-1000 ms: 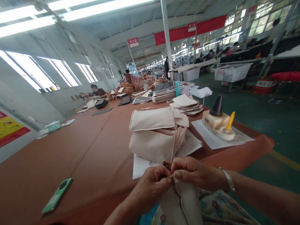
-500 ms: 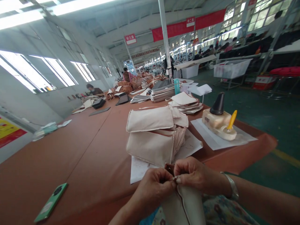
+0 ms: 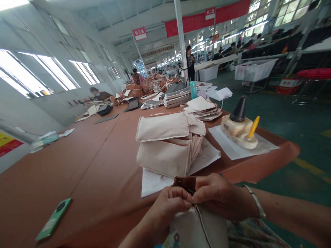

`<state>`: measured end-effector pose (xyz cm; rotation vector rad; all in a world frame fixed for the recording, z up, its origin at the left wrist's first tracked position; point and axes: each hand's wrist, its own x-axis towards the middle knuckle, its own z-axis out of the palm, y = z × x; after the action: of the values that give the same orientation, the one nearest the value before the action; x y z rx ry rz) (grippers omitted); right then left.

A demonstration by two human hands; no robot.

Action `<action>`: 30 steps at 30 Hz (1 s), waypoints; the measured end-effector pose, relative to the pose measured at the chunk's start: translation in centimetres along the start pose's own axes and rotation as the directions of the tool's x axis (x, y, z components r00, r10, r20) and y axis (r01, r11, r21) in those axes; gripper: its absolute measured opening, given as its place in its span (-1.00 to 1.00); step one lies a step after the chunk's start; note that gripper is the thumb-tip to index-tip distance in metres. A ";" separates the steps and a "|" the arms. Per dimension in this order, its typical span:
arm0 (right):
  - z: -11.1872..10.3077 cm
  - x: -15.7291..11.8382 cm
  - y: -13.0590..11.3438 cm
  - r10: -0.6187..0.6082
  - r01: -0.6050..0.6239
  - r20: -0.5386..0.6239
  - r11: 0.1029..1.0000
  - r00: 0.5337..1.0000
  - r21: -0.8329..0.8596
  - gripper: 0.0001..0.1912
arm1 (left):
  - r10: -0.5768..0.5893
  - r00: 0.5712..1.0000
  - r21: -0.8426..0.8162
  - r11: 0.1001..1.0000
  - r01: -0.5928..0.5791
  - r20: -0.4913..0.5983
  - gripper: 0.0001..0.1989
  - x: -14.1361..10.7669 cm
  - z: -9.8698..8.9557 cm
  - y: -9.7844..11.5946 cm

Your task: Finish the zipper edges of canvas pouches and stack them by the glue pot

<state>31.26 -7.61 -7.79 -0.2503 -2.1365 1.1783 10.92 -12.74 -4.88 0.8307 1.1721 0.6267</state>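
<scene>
In the head view, the left hand (image 3: 165, 208) and right hand (image 3: 221, 197) form a narrow pinch, their fingertips closed together at the top of a cream canvas pouch (image 3: 196, 230) with dark piping down its seam. A dark brown leather flap (image 3: 184, 184) stands just beyond the fingers, its top edge folded towards the table. The pouch hangs below the hands at the person's lap, over a floral-print garment (image 3: 248, 234), and sits off the near edge of the rust-brown worktop (image 3: 77, 165). A silver bangle (image 3: 254, 201) circles the right wrist. Just ahead of the hands, a white paper sheet (image 3: 155, 184) lies under a stack of cream canvas pouches (image 3: 162, 144), close enough that the leather flap nearly meets the paper. To the left, a long stretch of worktop runs to a green-cased phone (image 3: 53, 219). To the right, a black cone (image 3: 239, 109) stands on a cream foam block (image 3: 234, 125) near the worktop's corner, with the green floor (image 3: 292, 165) beyond.
</scene>
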 end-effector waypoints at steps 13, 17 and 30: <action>-0.9 -1.2 -1.6 0.179 -0.184 -0.084 0.981 0.980 -0.057 -0.72 | 0.162 0.987 0.310 0.939 -0.149 -0.016 -0.76 -1.1 0.6 0.6; -1.9 0.2 -2.0 0.345 -0.352 0.078 0.929 0.935 0.115 -0.56 | 0.267 0.963 0.468 0.855 -0.225 -0.026 -0.90 -1.4 0.6 1.3; -1.5 1.5 -1.8 0.152 -0.151 0.132 0.988 0.980 -0.015 -0.71 | 0.472 0.878 0.589 0.733 -0.341 -0.080 -0.82 -1.1 1.5 0.9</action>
<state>31.35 -6.87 -5.07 -0.3511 -2.2689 1.3091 12.05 -13.41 -3.28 1.5928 1.4199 0.7621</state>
